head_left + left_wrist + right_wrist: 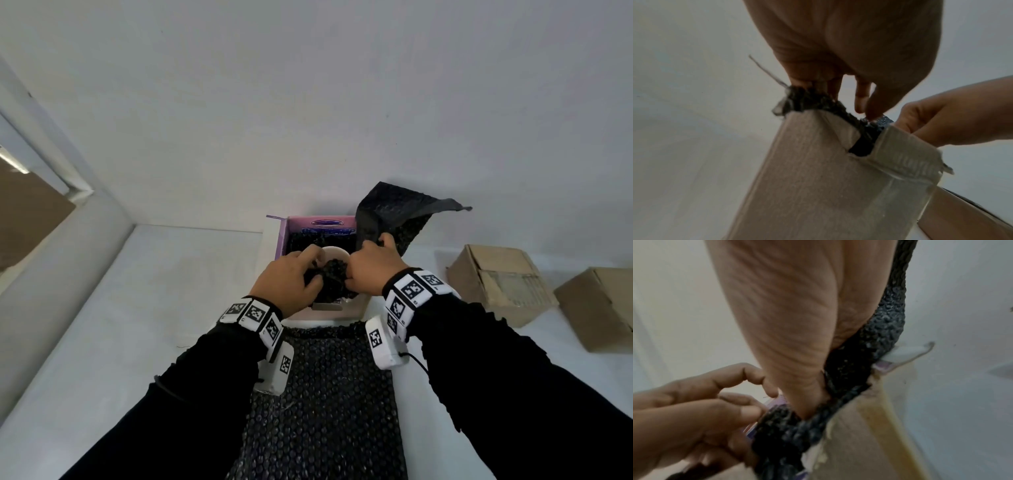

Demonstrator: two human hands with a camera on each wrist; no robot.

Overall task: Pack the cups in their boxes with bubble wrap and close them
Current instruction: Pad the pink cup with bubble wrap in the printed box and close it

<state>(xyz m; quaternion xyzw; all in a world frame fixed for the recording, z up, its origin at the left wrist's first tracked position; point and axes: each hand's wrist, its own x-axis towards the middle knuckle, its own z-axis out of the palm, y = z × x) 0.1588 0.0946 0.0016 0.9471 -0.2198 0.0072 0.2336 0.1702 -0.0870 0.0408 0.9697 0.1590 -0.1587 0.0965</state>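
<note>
An open box with purple inner flaps stands on the white table at centre. A pale cup sits inside it, partly covered by black bubble wrap. My left hand and right hand both curl over the box mouth and grip the wrap around the cup. A loose end of the wrap stands up behind the right hand. The left wrist view shows my left hand's fingers pushing wrap behind the box's cardboard wall. In the right wrist view my right hand presses on the wrap.
A sheet of black bubble wrap lies on the table between my forearms. Two brown cardboard boxes stand at the right. A white wall rises right behind the open box, and a low ledge runs along the left.
</note>
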